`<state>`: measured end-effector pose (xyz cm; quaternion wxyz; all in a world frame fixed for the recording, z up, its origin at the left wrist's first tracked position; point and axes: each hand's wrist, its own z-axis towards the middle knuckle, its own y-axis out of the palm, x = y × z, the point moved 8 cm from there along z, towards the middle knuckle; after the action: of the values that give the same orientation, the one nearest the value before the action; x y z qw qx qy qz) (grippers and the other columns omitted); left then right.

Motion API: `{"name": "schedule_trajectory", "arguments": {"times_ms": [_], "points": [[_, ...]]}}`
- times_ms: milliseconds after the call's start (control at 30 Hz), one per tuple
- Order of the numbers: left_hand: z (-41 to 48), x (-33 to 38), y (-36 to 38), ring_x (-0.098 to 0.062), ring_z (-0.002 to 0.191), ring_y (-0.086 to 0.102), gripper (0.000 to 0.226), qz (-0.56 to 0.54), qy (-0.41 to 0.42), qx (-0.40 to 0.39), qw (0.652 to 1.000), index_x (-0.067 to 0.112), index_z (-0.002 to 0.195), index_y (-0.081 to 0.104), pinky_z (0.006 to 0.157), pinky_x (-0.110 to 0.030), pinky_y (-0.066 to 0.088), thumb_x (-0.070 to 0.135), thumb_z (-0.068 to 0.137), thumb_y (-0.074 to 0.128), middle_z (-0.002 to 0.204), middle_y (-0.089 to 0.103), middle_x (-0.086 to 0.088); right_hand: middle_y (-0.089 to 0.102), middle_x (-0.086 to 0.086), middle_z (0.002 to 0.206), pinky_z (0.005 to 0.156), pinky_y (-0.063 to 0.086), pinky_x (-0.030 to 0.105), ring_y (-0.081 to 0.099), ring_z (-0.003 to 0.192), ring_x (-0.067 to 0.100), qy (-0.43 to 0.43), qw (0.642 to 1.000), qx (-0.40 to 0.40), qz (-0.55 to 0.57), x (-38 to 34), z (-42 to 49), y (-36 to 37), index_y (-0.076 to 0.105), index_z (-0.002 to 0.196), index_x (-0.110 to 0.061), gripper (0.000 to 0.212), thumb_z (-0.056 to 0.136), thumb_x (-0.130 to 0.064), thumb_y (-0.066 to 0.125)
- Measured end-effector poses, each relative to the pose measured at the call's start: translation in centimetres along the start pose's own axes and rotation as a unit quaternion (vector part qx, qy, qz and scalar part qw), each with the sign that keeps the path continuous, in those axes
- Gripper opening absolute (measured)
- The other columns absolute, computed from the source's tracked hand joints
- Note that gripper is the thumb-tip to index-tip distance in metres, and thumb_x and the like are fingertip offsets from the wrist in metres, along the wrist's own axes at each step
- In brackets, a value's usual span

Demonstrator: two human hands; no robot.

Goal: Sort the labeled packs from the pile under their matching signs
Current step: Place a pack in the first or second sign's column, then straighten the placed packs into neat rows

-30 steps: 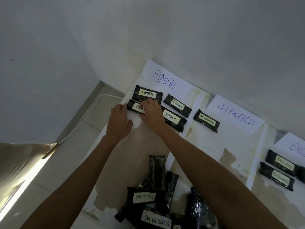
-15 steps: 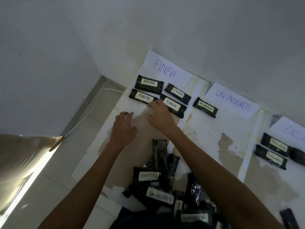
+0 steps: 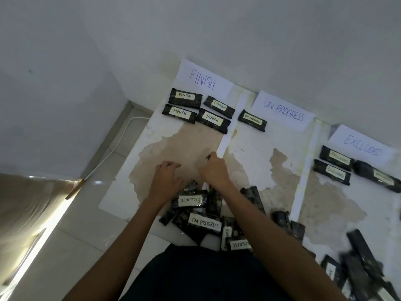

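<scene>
The pile (image 3: pixel 196 210) of labeled packs is seen low in the view, partly covered by both wrists. The left hand (image 3: pixel 168 179) is held over it, fingers loosely curled, gripping nothing. The right hand (image 3: pixel 213 170) is curled; whether anything is pinched cannot be told. Four FINISH packs (image 3: pixel 185 98) are laid under the FINISH sign (image 3: pixel 202 80). One ON PROGRESS pack (image 3: pixel 252 120) is laid under the ON PROGRESS sign (image 3: pixel 283 110). Three EXCLUDED packs (image 3: pixel 335 157) are laid under the EXCLUDED sign (image 3: pixel 361 146).

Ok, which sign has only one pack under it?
The middle ON PROGRESS sign: one pack lies below it; the FINISH sign has four, the EXCLUDED sign at least three.
</scene>
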<state>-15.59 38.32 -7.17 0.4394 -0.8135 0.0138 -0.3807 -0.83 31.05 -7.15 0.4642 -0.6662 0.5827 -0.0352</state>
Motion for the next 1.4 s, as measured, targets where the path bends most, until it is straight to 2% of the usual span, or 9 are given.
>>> {"name": "schedule_trajectory", "arguments": {"times_ms": [133, 233, 467, 733, 833, 933, 1100, 1267, 1400], "points": [[-0.9, 2.0, 0.4, -0.022, 0.111, 0.047, 0.035, -0.102, -0.022, -0.003, 0.995, 0.012, 0.121, 0.056, 0.093, -0.029, 0.040, 0.012, 0.086, 0.057, 0.122, 0.052, -0.007, 0.065, 0.016, 0.099, 0.081, 0.055, 0.047, 0.064, 0.092, 0.032, 0.071, 0.960, -0.054, 0.264, 2.4, -1.3, -2.1, 0.055, 0.094, -0.009, 0.012, 0.084, -0.004, 0.059], [-1.8, 3.2, 1.9, -0.015, 0.098, 0.056, 0.031, -0.205, -0.083, -0.052, 0.974, 0.015, 0.118, 0.058, 0.077, -0.022, 0.047, 0.012, 0.087, 0.055, 0.112, 0.060, -0.002, 0.063, 0.018, 0.101, 0.088, 0.052, 0.052, 0.063, 0.094, 0.033, 0.106, 0.907, -0.077, 0.399, 3.8, -2.7, -2.3, 0.056, 0.089, -0.007, 0.015, 0.086, 0.007, 0.054], [-3.7, 5.3, 6.1, -0.015, 0.085, 0.064, 0.026, -0.341, -0.155, -0.160, 0.913, 0.011, 0.116, 0.058, 0.065, -0.024, 0.053, 0.014, 0.091, 0.054, 0.106, 0.065, -0.008, 0.063, 0.020, 0.103, 0.081, 0.054, 0.047, 0.062, 0.093, 0.032, 0.106, 0.869, -0.044, 0.481, 5.6, -4.6, -3.3, 0.056, 0.106, 0.000, 0.024, 0.085, 0.012, 0.051], [-3.3, 7.4, 7.1, -0.019, 0.078, 0.066, 0.023, -0.401, -0.172, -0.147, 0.888, 0.015, 0.116, 0.052, 0.059, -0.024, 0.053, 0.015, 0.093, 0.052, 0.098, 0.064, -0.007, 0.065, 0.012, 0.111, 0.072, 0.053, 0.029, 0.064, 0.088, 0.021, 0.014, 0.959, -0.080, 0.270, 7.0, -6.4, -4.5, 0.053, 0.126, -0.010, 0.041, 0.086, -0.005, 0.061], [-2.9, 8.5, 7.6, -0.014, 0.070, 0.065, 0.017, -0.385, -0.156, -0.142, 0.898, 0.012, 0.109, 0.053, 0.059, -0.022, 0.053, 0.010, 0.093, 0.053, 0.085, 0.063, -0.004, 0.058, 0.003, 0.110, 0.067, 0.046, 0.017, 0.057, 0.092, 0.015, -0.045, 0.982, -0.022, 0.180, 7.2, -7.2, -5.9, 0.048, 0.130, -0.013, 0.055, 0.080, -0.019, 0.069], [-2.0, 9.6, 8.3, -0.017, 0.073, 0.065, 0.016, -0.389, -0.161, -0.131, 0.897, 0.008, 0.108, 0.052, 0.061, -0.026, 0.054, 0.009, 0.092, 0.053, 0.093, 0.063, -0.009, 0.049, 0.005, 0.116, 0.079, 0.043, 0.022, 0.052, 0.102, 0.016, -0.080, 0.993, 0.036, 0.085, 8.2, -7.5, -6.9, 0.043, 0.132, -0.015, 0.071, 0.071, -0.028, 0.076], [0.4, 12.8, 9.9, -0.019, 0.078, 0.067, 0.018, -0.363, -0.142, -0.143, 0.910, 0.004, 0.109, 0.052, 0.066, -0.029, 0.057, 0.010, 0.092, 0.054, 0.106, 0.064, -0.016, 0.054, 0.010, 0.115, 0.083, 0.048, 0.031, 0.053, 0.100, 0.022, -0.111, 0.989, 0.094, 0.000, 9.9, -6.4, -9.7, 0.050, 0.128, -0.011, 0.062, 0.072, -0.023, 0.072], [4.9, 17.6, 10.7, -0.019, 0.102, 0.057, 0.039, -0.151, -0.010, -0.145, 0.978, 0.013, 0.127, 0.047, 0.085, -0.031, 0.047, 0.020, 0.090, 0.054, 0.118, 0.057, -0.005, 0.058, 0.009, 0.124, 0.090, 0.042, 0.042, 0.048, 0.110, 0.033, -0.092, 0.973, 0.151, -0.147, 12.9, -2.7, -14.6, 0.048, 0.132, -0.017, 0.062, 0.074, -0.030, 0.065], [7.3, 20.4, 12.9, -0.031, 0.128, 0.038, 0.056, 0.070, 0.149, -0.135, 0.977, 0.008, 0.139, 0.034, 0.102, -0.040, 0.038, 0.019, 0.088, 0.052, 0.143, 0.037, -0.013, 0.056, 0.005, 0.128, 0.088, 0.035, 0.041, 0.045, 0.111, 0.031, -0.074, 0.963, 0.158, -0.204, 15.6, 1.0, -18.1, 0.047, 0.132, -0.019, 0.058, 0.078, -0.033, 0.064]]}}
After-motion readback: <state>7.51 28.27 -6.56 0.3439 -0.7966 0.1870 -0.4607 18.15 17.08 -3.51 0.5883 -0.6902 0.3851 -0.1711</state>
